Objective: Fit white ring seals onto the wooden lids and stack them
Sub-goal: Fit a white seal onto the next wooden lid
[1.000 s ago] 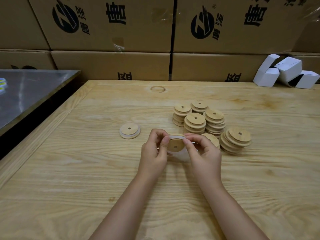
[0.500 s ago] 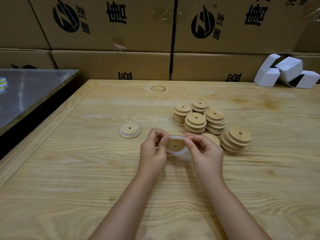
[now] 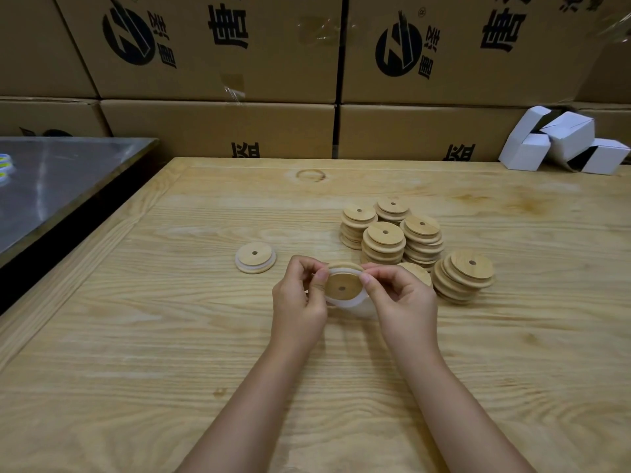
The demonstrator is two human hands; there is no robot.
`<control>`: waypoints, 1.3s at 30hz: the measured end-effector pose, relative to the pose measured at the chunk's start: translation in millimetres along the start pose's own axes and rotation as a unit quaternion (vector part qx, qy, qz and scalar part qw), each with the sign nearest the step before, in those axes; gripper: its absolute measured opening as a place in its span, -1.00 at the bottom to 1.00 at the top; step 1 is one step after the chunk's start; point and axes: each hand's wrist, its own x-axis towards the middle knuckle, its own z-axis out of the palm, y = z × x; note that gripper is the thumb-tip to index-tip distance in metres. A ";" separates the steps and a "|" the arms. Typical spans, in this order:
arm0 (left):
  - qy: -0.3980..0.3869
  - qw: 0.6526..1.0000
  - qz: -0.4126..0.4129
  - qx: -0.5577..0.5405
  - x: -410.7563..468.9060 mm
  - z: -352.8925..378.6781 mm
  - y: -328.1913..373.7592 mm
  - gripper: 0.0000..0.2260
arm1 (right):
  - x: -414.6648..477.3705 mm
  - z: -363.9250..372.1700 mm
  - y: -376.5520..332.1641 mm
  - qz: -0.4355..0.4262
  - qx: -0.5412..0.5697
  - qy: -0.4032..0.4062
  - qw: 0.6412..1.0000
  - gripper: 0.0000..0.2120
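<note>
Left hand [image 3: 296,302] and right hand [image 3: 400,297] each pinch the white ring seal [image 3: 345,303] around the wooden lid [image 3: 342,285], held just above the table [image 3: 170,336]. Working the seal evenly round the rim should seat it flat, I judge. One finished lid [image 3: 255,257] lies left; lid stacks [image 3: 403,233] stand behind.

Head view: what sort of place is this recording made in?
Probably a packing or small assembly workshop: printed cardboard cartons stacked behind a wooden worktable, stacks of wooden lids, and small white boxes.
</note>
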 end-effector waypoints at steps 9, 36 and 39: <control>0.012 0.999 -0.038 -0.035 4.8 -4.6 4.2 -0.83 | -4.8 0.6 -0.3 -0.010 -0.018 -0.011 1.000 -0.79; 0.016 0.947 -0.211 -0.242 10.7 -6.8 -0.4 -0.90 | 0.1 0.9 -2.2 0.020 0.018 -0.008 1.000 -0.83; 0.017 0.936 -0.228 -0.266 10.4 -7.6 -1.8 -0.89 | -5.0 3.2 -1.5 -0.007 -0.016 -0.010 1.000 -0.81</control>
